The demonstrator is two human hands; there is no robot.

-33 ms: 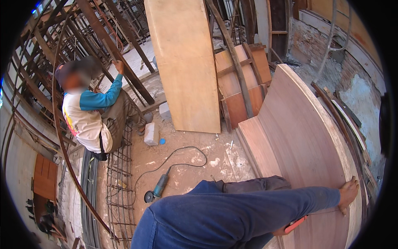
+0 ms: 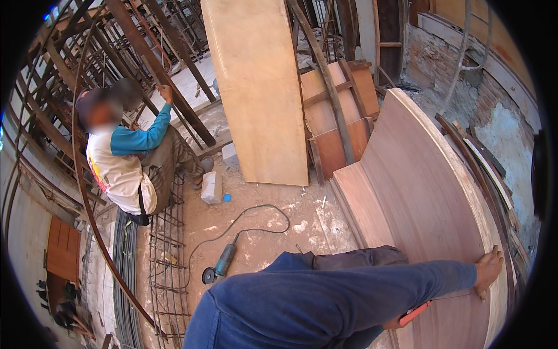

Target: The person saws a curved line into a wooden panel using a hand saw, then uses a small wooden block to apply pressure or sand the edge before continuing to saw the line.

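Note:
My left arm, in a dark blue sleeve, stretches across to the right. My left hand (image 2: 489, 273) lies with its fingers apart on the pale rim of a large curved plywood panel (image 2: 430, 192). Beneath that sleeve, my right hand (image 2: 393, 323) shows only in part, closed on a red-handled tool (image 2: 414, 314). The tool's working end cannot be made out. A thin dark line crosses the panel between the tool and my left hand. My bent knee in grey cloth (image 2: 360, 257) rests beside the panel's near side.
An angle grinder (image 2: 224, 262) lies on the dusty floor, its cord looped. Left of it are a rebar cage (image 2: 167, 256) and steel rods (image 2: 124, 250). A co-worker (image 2: 131, 157) sits at the left, holding a bar. A plywood sheet (image 2: 256, 93) leans behind; timber strips (image 2: 488, 168) lie right.

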